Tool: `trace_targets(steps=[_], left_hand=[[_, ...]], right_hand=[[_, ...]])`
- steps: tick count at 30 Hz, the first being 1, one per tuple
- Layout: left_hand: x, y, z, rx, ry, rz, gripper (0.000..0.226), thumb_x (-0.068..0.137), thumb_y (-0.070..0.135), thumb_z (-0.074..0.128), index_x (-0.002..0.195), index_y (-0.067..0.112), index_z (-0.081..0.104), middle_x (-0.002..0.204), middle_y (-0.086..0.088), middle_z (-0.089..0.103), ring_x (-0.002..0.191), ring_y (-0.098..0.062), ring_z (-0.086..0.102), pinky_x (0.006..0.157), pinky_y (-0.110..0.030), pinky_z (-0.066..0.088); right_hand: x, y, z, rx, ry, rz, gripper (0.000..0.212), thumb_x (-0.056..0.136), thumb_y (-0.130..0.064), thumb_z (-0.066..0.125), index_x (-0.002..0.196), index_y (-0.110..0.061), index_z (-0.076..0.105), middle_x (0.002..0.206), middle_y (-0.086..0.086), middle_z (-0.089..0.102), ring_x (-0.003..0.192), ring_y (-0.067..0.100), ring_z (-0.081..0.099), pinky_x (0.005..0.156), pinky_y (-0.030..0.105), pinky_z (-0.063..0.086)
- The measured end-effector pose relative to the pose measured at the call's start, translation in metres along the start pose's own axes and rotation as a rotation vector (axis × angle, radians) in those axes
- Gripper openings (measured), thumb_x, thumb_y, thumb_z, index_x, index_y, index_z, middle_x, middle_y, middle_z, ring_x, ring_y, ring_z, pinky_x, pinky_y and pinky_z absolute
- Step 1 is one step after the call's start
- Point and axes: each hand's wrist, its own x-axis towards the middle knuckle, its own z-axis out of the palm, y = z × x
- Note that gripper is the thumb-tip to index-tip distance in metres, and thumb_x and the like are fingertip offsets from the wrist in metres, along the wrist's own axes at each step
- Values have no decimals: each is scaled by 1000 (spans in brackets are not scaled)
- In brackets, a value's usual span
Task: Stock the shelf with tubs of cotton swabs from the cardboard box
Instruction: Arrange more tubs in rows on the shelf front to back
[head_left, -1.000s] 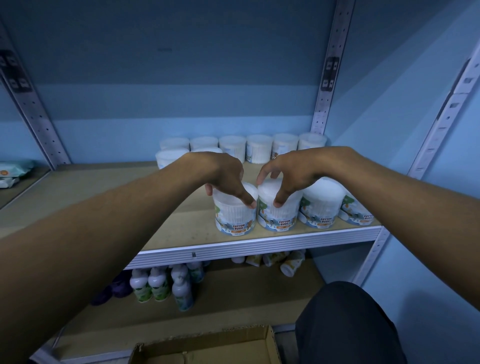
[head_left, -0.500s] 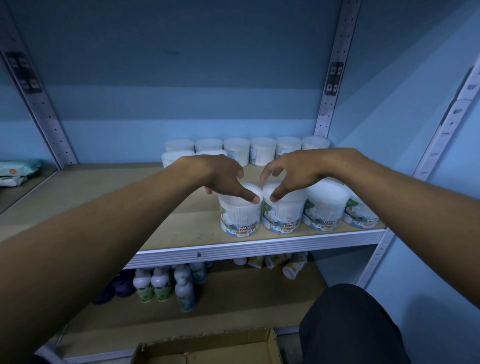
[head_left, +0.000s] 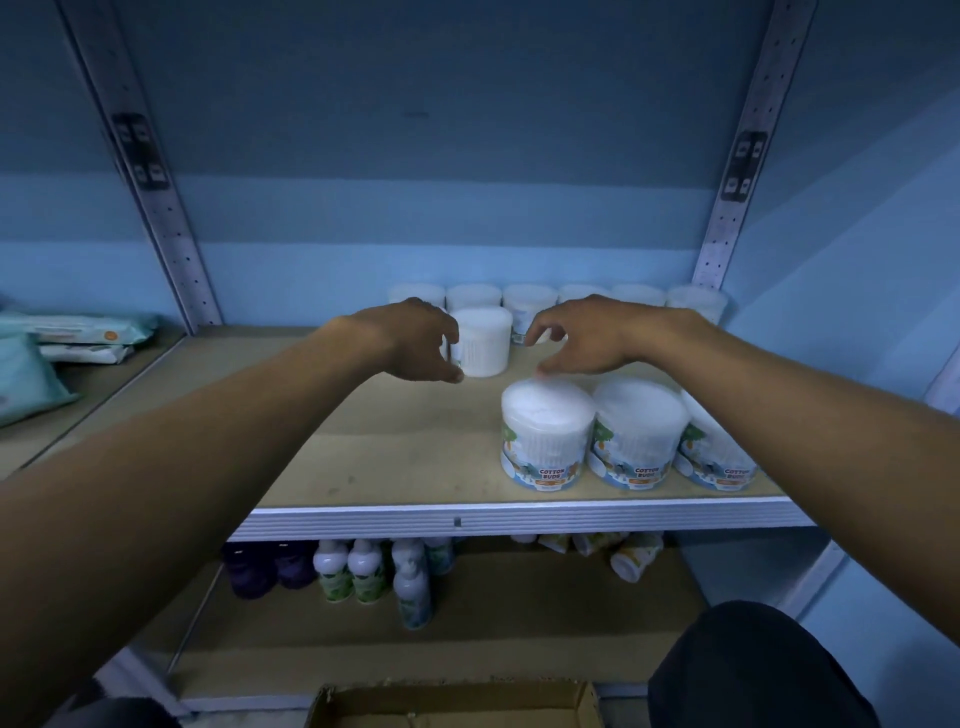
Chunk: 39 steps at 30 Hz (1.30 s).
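A person's two bare arms reach over a wooden shelf (head_left: 395, 457) set between perforated metal uprights against a blue wall. The left hand (head_left: 415, 340) has its fingers curled against the side of a single white tub (head_left: 483, 340) standing upright in the middle of the shelf, just ahead of the back row; the hand hides the contact side, so whether it truly grips the tub cannot be told. The right hand (head_left: 587, 338) hovers with fingers loosely curled and holds nothing, its thumb tip touching or just above the lid of the front-row tub (head_left: 545, 436) nearest the middle. That tub, labelled "Cotton Buds", stands at the shelf's front edge beside two more labelled tubs (head_left: 636, 436) to its right, the three touching side by side, the farthest partly hidden by the right forearm. A back row of tubs (head_left: 530, 301) lines the wall behind both hands. On the lower shelf stand white-capped bottles (head_left: 363, 571) and dark purple ones, with small containers lying tipped farther right. Pale green packets (head_left: 78, 338) lie on the neighbouring shelf at left. The open cardboard box (head_left: 457, 704) sits at the bottom edge of the view, beside the person's dark-clad knee (head_left: 753, 670).
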Motion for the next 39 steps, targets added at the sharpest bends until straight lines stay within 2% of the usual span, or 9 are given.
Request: trace_targets(steps=[4, 9, 14, 17, 20, 23, 26, 32, 39], left_hand=[[7, -21, 0, -40, -5, -60, 61, 87, 56, 60, 142, 34, 44, 144, 10, 45, 135, -13, 40, 104, -32, 38], [22, -41, 1, -52, -10, -93, 64, 86, 55, 62, 143, 34, 42, 146, 9, 43, 134, -16, 42, 104, -36, 41], [43, -60, 7, -62, 13, -100, 66, 83, 52, 66, 143, 32, 43, 147, 4, 42, 135, -20, 42, 105, -40, 42], [59, -66, 14, -44, 15, -77, 70, 77, 56, 66, 138, 28, 47, 146, 1, 44, 129, -25, 47, 101, -42, 45], [76, -73, 20, -56, 15, -68, 73, 71, 60, 66, 134, 28, 49, 142, 0, 49, 123, -27, 51, 98, -44, 47], [91, -80, 27, -80, 31, -56, 80, 74, 57, 70, 144, 33, 41, 150, 3, 41, 133, -24, 44, 107, -44, 41], [104, -84, 32, -100, 22, -55, 77, 80, 50, 71, 147, 30, 38, 152, 2, 38, 138, -24, 39, 111, -41, 37], [119, -87, 41, -120, 30, -27, 74, 82, 48, 71, 147, 29, 40, 149, 1, 45, 135, -22, 42, 110, -38, 37], [116, -85, 43, -128, 48, -42, 73, 81, 46, 73, 145, 30, 43, 147, 0, 46, 134, -22, 42, 109, -37, 38]], right_hand=[[18, -10, 1, 4, -6, 8, 55, 86, -52, 66, 138, -39, 50, 141, -6, 52, 125, 20, 51, 100, 33, 44], [49, -19, 5, 30, 5, 43, 65, 84, -55, 68, 142, -40, 44, 142, -3, 50, 122, 22, 53, 100, 39, 47], [81, -23, 14, 73, 38, 42, 67, 86, -51, 67, 145, -36, 39, 141, 2, 43, 121, 23, 52, 91, 34, 45], [102, -23, 22, 98, 65, 54, 69, 86, -52, 67, 147, -37, 37, 147, 4, 37, 126, 27, 50, 92, 36, 44], [121, -25, 28, 118, 83, 45, 70, 87, -51, 66, 149, -40, 35, 150, 6, 33, 129, 31, 47, 100, 41, 45], [138, -27, 33, 130, 87, 42, 70, 87, -52, 65, 149, -42, 35, 150, 7, 33, 131, 33, 44, 104, 44, 44], [151, -28, 38, 116, 84, 51, 68, 88, -54, 63, 149, -43, 36, 152, 6, 34, 134, 35, 42, 106, 45, 42], [163, -28, 45, 86, 118, 63, 62, 91, -51, 58, 149, -45, 36, 150, 7, 40, 135, 36, 37, 106, 44, 39], [158, -33, 45, 91, 135, 73, 62, 90, -48, 61, 148, -45, 40, 149, 4, 45, 135, 34, 37, 103, 41, 41]])
